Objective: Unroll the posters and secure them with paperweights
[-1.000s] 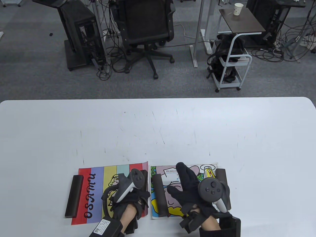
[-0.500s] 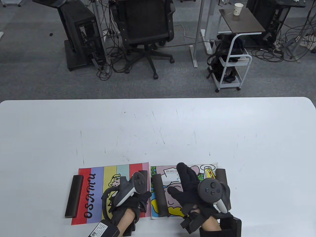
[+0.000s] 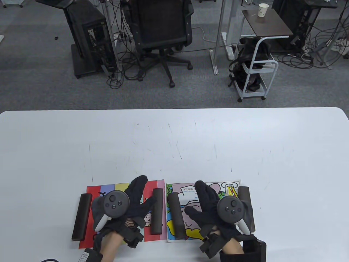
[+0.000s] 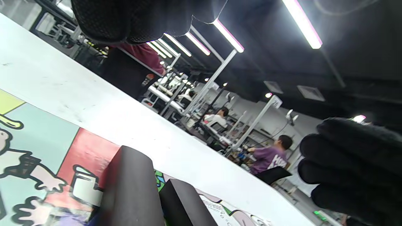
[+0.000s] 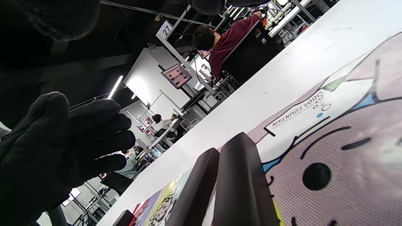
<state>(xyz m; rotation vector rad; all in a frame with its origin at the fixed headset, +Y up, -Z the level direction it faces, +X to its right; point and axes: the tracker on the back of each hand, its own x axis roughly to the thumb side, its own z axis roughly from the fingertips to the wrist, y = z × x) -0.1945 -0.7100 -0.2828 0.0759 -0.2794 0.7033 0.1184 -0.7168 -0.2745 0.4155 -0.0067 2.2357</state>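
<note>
Two posters lie unrolled side by side at the table's near edge. The striped poster point(image 3: 148, 187) on the left has a dark bar paperweight point(image 3: 81, 217) on its left edge and another point(image 3: 156, 210) on its right edge. My left hand point(image 3: 133, 200) lies open and flat on it between the bars. The cartoon poster point(image 3: 188, 191) on the right has a bar point(image 3: 175, 215) on its left edge and a bar point(image 3: 245, 196) on its right edge. My right hand point(image 3: 204, 202) lies open on it. The two middle bars show close up in the left wrist view point(image 4: 132, 188) and the right wrist view point(image 5: 241, 182).
The white table point(image 3: 174, 142) stretches far beyond the posters. Past its far edge stand an office chair point(image 3: 161, 30), a white cart point(image 3: 256, 73) and a computer tower point(image 3: 87, 35) on the floor.
My left hand has turned palm down and spread flat on the striped poster, moving left off the bar at its right edge. My right hand has not moved.
</note>
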